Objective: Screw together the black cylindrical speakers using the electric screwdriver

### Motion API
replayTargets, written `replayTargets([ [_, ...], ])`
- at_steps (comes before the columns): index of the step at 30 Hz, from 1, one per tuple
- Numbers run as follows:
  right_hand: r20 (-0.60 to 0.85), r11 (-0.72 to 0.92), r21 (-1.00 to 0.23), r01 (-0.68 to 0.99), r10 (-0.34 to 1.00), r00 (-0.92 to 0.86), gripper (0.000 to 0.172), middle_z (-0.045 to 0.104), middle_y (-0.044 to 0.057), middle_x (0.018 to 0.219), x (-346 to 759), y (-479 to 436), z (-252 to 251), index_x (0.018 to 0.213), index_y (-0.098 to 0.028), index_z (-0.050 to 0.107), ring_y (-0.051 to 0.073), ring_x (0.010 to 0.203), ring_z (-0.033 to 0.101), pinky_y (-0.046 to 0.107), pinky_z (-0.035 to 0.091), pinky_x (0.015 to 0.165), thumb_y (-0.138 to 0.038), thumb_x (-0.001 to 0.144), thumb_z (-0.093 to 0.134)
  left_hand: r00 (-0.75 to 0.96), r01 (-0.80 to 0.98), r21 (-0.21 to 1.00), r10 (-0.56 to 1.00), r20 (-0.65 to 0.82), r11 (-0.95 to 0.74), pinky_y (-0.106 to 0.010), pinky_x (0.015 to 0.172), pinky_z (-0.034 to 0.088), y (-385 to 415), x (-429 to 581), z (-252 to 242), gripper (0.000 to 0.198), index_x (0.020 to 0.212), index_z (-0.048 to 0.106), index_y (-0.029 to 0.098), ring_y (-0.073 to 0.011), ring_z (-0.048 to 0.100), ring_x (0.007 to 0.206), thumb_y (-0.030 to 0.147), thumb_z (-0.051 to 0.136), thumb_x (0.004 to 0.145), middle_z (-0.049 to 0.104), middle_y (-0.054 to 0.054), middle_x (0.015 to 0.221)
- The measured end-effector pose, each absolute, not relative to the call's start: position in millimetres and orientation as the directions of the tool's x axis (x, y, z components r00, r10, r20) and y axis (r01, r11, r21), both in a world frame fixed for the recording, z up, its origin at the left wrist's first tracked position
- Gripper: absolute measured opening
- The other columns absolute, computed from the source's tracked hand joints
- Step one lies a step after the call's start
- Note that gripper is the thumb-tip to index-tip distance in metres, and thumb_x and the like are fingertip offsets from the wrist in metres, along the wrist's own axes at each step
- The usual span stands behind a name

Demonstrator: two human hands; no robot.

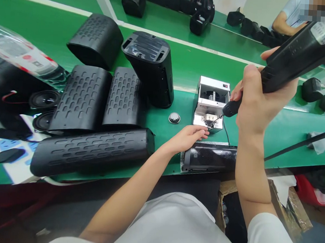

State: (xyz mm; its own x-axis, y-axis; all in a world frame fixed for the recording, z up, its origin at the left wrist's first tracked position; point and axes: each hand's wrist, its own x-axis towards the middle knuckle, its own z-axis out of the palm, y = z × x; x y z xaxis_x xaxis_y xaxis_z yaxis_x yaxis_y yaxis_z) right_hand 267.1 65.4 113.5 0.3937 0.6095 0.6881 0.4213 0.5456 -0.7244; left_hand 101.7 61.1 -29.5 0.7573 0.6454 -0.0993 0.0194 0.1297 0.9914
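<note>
My right hand (259, 94) is wrapped round a black electric screwdriver (293, 56), whose bit reaches down to the front of a small silver machine (213, 102). My left hand (190, 138) lies palm down with its fingers stretched to the machine's lower front edge, near the bit tip; nothing shows in its grasp. Just below that hand a glossy black speaker body (212, 158) rests along the bench edge. A small round silver part (174, 118) sits to the left of the machine.
Black perforated housings (81, 98) crowd the left, with a black speaker body (154, 73) upright beside them. A plastic bottle (31, 56) and power strip (14, 156) are far left. A cardboard box (227, 187) is below the green bench (283, 125). Another person (288, 23) sits across.
</note>
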Motion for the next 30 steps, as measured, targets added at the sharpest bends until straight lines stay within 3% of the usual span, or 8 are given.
replayTargets([
  [2,0.741,0.573,-0.672,0.470,0.506,0.442,0.059,0.051,-0.002,0.083,264.2,66.3,113.9,0.117,-0.024,0.045,0.009,0.055,0.046,0.030,0.038,0.051,-0.070,0.098,0.077,0.766,0.016,0.990,0.634,-0.102,0.139,-0.047,0.106,0.065,61.9,102.2,-28.8,0.041,0.133,0.076,0.016,-0.0306,0.081,0.125,0.047,0.064,0.109,0.081,-0.019,0.141],
  [4,0.756,0.578,-0.655,0.488,0.485,0.440,0.057,0.050,-0.003,0.080,263.0,66.9,115.7,0.115,-0.025,0.048,0.010,0.057,0.048,0.030,0.042,0.052,-0.068,0.097,0.079,0.776,0.008,0.989,0.622,-0.098,0.146,-0.046,0.105,0.066,62.9,103.0,-28.6,0.043,0.133,0.076,0.017,-0.0311,0.081,0.125,0.050,0.066,0.108,0.081,-0.019,0.141],
  [9,0.703,0.618,-0.706,0.347,0.670,0.238,0.052,0.048,-0.005,0.074,260.5,63.6,125.9,0.108,-0.028,0.052,0.009,0.057,0.044,0.032,0.043,0.053,-0.058,0.090,0.090,0.797,0.000,0.981,0.593,-0.116,0.192,-0.046,0.104,0.065,65.4,104.4,-27.6,0.044,0.133,0.076,0.016,-0.0317,0.080,0.126,0.050,0.071,0.106,0.079,-0.020,0.145],
  [11,0.715,0.631,-0.696,0.344,0.654,0.247,0.045,0.057,-0.004,0.086,258.4,61.7,127.0,0.104,-0.026,0.052,0.007,0.062,0.047,0.030,0.047,0.057,-0.044,0.088,0.090,0.796,0.005,0.974,0.588,-0.140,0.226,-0.047,0.107,0.064,65.8,104.6,-26.3,0.043,0.133,0.076,0.016,-0.0317,0.080,0.127,0.048,0.071,0.105,0.079,-0.020,0.146],
  [14,0.797,0.705,-0.602,0.375,0.502,0.336,0.025,0.064,0.001,0.107,259.1,62.4,121.3,0.105,-0.021,0.054,0.005,0.062,0.050,0.029,0.049,0.059,-0.027,0.091,0.073,0.795,0.005,0.963,0.583,-0.167,0.268,-0.048,0.110,0.062,65.8,104.6,-24.1,0.047,0.135,0.076,0.015,-0.0326,0.079,0.129,0.050,0.073,0.104,0.077,-0.020,0.148],
  [20,0.864,0.753,-0.500,0.428,0.397,0.310,0.021,0.038,-0.006,0.067,267.2,69.4,109.2,0.111,-0.020,0.058,0.011,0.053,0.049,0.028,0.049,0.057,-0.029,0.094,0.067,0.796,-0.009,0.956,0.580,-0.171,0.295,-0.048,0.111,0.060,65.7,104.1,-23.0,0.058,0.136,0.075,0.012,-0.0344,0.078,0.129,0.059,0.075,0.102,0.077,-0.022,0.148],
  [27,0.848,0.715,-0.528,0.458,0.416,0.327,0.025,0.058,-0.003,0.084,266.4,66.5,105.4,0.114,-0.019,0.054,0.007,0.055,0.051,0.024,0.049,0.056,-0.033,0.097,0.067,0.798,-0.006,0.961,0.581,-0.163,0.278,-0.046,0.107,0.061,65.8,104.2,-25.0,0.057,0.135,0.076,0.012,-0.0330,0.079,0.127,0.057,0.076,0.101,0.078,-0.022,0.146],
  [30,0.843,0.708,-0.537,0.458,0.429,0.324,0.022,0.053,-0.005,0.076,266.0,62.4,107.7,0.114,-0.020,0.054,0.007,0.051,0.048,0.023,0.043,0.051,-0.029,0.097,0.064,0.795,-0.002,0.963,0.585,-0.161,0.268,-0.045,0.106,0.061,66.1,103.5,-24.8,0.057,0.134,0.076,0.011,-0.0323,0.079,0.126,0.058,0.076,0.100,0.078,-0.022,0.145],
])
